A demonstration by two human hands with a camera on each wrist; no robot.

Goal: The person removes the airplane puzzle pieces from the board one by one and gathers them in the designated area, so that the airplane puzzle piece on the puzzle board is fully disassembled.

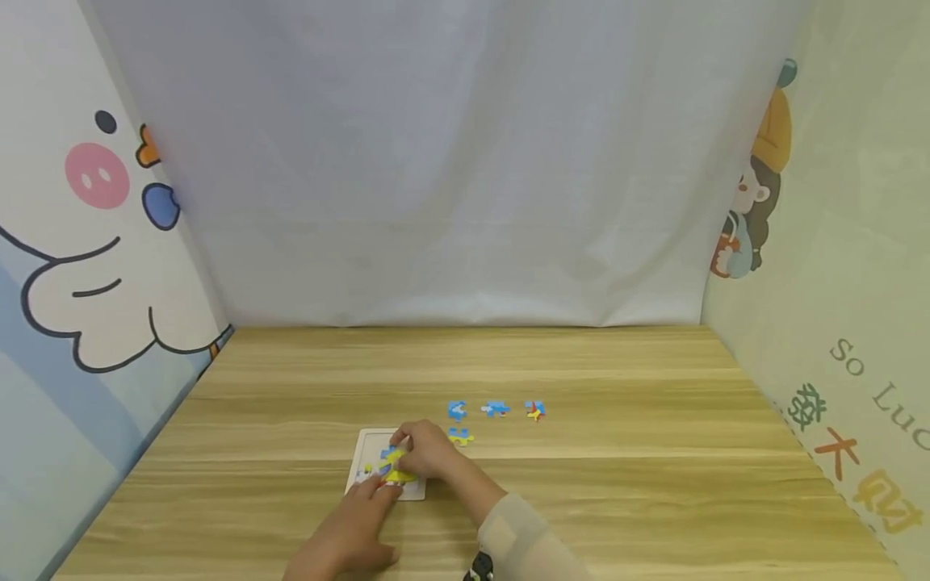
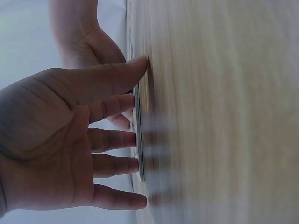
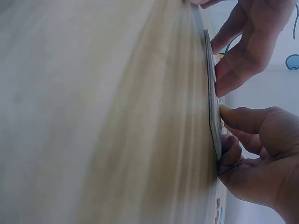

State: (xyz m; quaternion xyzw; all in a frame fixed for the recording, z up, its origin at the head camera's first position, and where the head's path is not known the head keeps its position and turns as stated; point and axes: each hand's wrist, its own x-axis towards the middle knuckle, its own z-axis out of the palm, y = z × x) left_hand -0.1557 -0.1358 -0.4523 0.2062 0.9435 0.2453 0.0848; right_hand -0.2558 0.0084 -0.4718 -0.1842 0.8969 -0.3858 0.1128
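A small white-framed jigsaw board (image 1: 370,442) lies on the table with several blue, yellow and red pieces in it. My right hand (image 1: 429,452) is over its right side. Thumb and forefinger are bent around a yellow-and-blue puzzle piece (image 1: 395,454), partly hidden by the hand. In the right wrist view, that right hand (image 3: 261,149) has its other fingers curled by the board's edge. My left hand (image 1: 356,524) rests its fingertips on the board's near left part. The left wrist view shows this left hand (image 2: 56,140) with fingers straight and spread against the board's edge (image 2: 140,158).
Beyond the board to the right lie loose puzzle pieces: a blue-and-white one (image 1: 457,410), a blue one (image 1: 496,409), a blue-and-red one (image 1: 535,410) and a yellow-and-blue one (image 1: 460,437). A small black object (image 1: 479,567) shows beside the right sleeve. Printed curtains enclose the wooden table (image 1: 617,476).
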